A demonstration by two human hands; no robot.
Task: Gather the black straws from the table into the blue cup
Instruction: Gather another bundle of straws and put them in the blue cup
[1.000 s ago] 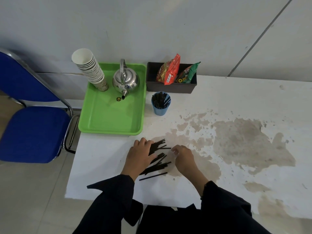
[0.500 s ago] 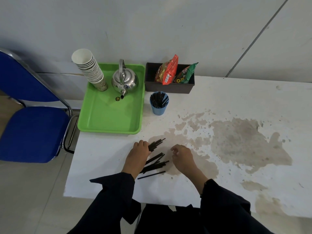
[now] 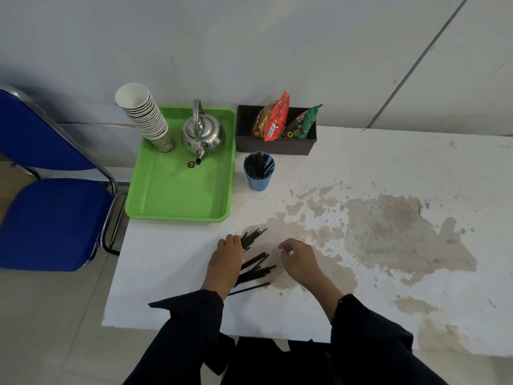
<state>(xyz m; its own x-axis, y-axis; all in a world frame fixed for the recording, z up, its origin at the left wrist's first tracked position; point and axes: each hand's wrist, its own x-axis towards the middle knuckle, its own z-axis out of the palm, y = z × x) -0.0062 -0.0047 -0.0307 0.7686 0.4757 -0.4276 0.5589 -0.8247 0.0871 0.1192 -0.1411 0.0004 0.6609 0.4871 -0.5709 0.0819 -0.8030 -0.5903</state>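
Note:
Several black straws (image 3: pixel 256 269) lie loose on the white table (image 3: pixel 172 273) near its front edge, between my two hands. My left hand (image 3: pixel 226 261) is closed around a bundle of black straws (image 3: pixel 252 237) whose ends stick out up and to the right of its fingers. My right hand (image 3: pixel 298 258) hovers just right of the loose straws, fingers curled and apart, holding nothing that I can see. The blue cup (image 3: pixel 259 173) stands farther back, upright, with several black straws standing in it.
A green tray (image 3: pixel 180 201) at the back left carries a steel kettle (image 3: pixel 202 133) and a leaning stack of paper cups (image 3: pixel 147 115). A dark box (image 3: pixel 274 143) with snack packets sits behind the cup. A blue chair (image 3: pixel 52 218) stands left of the table. Brown stains mark the table's right side.
My left hand has closed on a bundle of straws and drawn it together. The right hand has lifted slightly off the loose straws.

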